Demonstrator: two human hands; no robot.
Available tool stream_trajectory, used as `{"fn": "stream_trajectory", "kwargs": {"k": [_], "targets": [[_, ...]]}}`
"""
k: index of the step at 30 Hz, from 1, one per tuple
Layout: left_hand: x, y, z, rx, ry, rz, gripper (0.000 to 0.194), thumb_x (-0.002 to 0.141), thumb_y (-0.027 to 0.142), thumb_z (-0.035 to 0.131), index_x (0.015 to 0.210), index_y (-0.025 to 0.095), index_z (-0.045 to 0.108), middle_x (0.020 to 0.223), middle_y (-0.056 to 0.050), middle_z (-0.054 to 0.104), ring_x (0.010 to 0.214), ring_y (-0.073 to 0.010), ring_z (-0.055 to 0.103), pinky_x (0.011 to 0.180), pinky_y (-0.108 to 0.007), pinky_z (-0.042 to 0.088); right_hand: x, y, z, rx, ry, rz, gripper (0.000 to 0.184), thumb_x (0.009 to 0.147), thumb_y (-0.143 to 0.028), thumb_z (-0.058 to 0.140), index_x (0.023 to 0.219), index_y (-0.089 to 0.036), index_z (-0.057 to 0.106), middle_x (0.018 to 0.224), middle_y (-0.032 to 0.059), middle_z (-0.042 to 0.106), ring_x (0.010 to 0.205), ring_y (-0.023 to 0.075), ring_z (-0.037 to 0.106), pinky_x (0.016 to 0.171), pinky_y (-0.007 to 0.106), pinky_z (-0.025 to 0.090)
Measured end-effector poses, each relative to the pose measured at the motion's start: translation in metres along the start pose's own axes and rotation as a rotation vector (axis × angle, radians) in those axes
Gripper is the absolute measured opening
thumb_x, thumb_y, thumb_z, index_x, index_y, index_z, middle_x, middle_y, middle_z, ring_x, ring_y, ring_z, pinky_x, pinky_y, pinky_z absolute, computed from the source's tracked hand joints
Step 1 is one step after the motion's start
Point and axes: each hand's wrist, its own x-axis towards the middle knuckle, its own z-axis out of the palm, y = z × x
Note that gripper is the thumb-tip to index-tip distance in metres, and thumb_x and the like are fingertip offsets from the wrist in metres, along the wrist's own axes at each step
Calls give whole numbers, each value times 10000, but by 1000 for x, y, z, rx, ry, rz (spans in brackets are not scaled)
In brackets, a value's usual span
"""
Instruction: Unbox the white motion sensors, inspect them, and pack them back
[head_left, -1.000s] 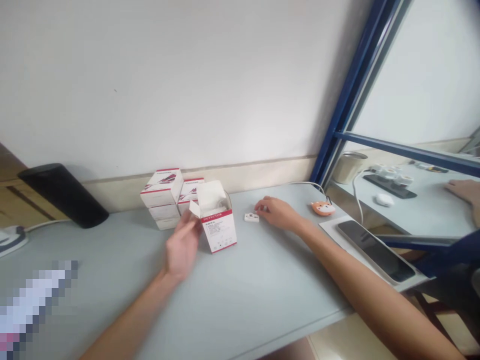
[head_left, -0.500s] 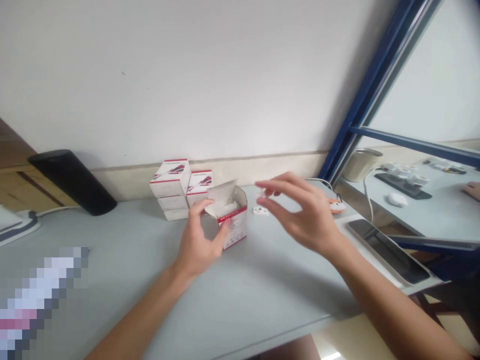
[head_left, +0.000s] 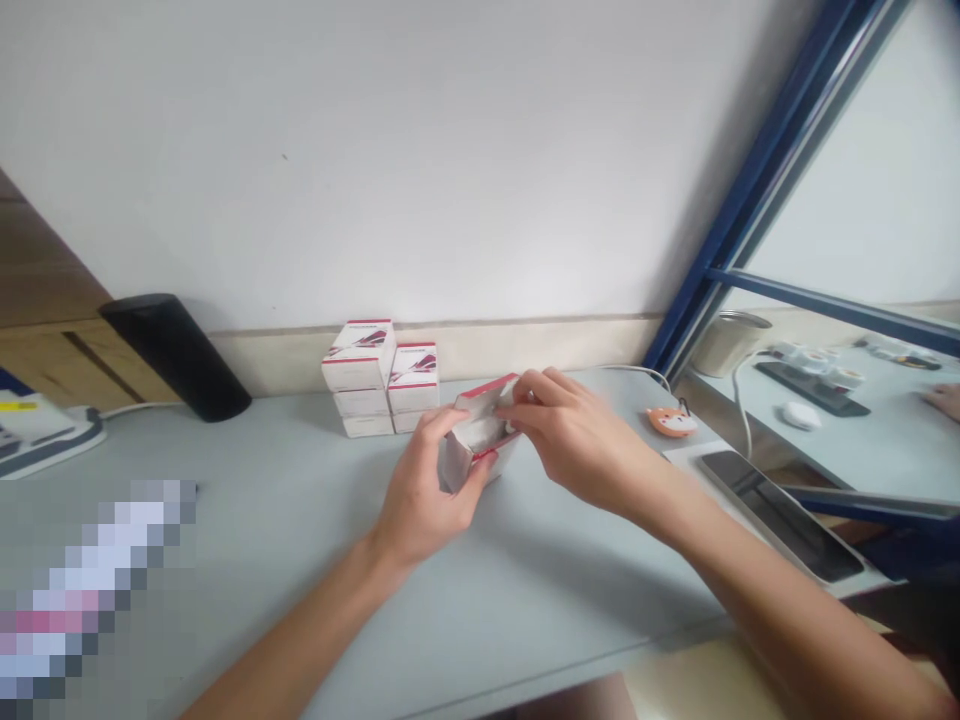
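My left hand (head_left: pixel 427 485) is wrapped round a small white and red cardboard box (head_left: pixel 510 455), thumb on the front and fingers at the left side. The box stands tilted with its top open and a flap raised; something whitish shows inside. At the right of the opening, the fingers of my right hand (head_left: pixel 574 430) are pinched together and partly in the box. A bit of white shows at their tips, too small to name. Behind the box, similar closed boxes (head_left: pixel 358 362) are stacked against the wall.
A black cylinder (head_left: pixel 176 357) leans at the back left. To the right lie an orange and white animal-shaped item (head_left: pixel 671 422) and a phone (head_left: pixel 780 515). A blue frame (head_left: pixel 757 200) borders the right side; beyond it are a metal can (head_left: pixel 729 345) and another hand (head_left: pixel 945 400).
My right hand has moved left and down, bringing the small whitish piece in its fingers to the box opening. My left hand has tilted the box, and the small white item beside it is hidden now.
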Motion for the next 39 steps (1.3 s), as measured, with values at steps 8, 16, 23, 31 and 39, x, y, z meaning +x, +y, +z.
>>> {"fn": "stream_trajectory", "kwargs": {"k": [8,16,23,31,39], "targets": [[0,0,-1,-46,22,-18,590,884,118,727,1404,238,476,1246,-98,649,1172,-229,665,986,-373,582,3,5,14,122,137,-27,252,1036,-107,516,1208,-203,673,1040,79,727,937,234,617,872,405,483],[3,4,0,-65,26,24,617,880,77,728,1423,230,476,1280,-103,653,1202,-225,651,1016,-386,575,4,12,5,-41,140,-260,442,1015,-18,423,1396,-170,586,1023,83,738,908,226,599,810,373,462],[-4,-1,3,-62,62,-49,646,855,89,758,1424,242,491,1267,-90,642,1165,-227,661,1023,-408,575,3,9,-2,-87,61,-296,579,983,9,379,1516,-179,507,907,66,730,837,228,600,768,380,485],[-5,-7,3,-19,100,-173,580,859,155,773,1367,249,507,1223,-69,626,1082,-201,670,967,-364,586,-15,51,40,213,472,-34,361,984,-85,545,1290,-260,623,1146,78,715,997,219,679,855,374,554],[-4,-9,4,-45,116,-21,631,785,78,819,1304,243,501,1176,-51,631,1074,-176,654,921,-311,578,-16,85,73,214,-277,247,227,970,-242,624,1172,-265,726,1188,76,755,1030,268,719,889,408,565]]}}
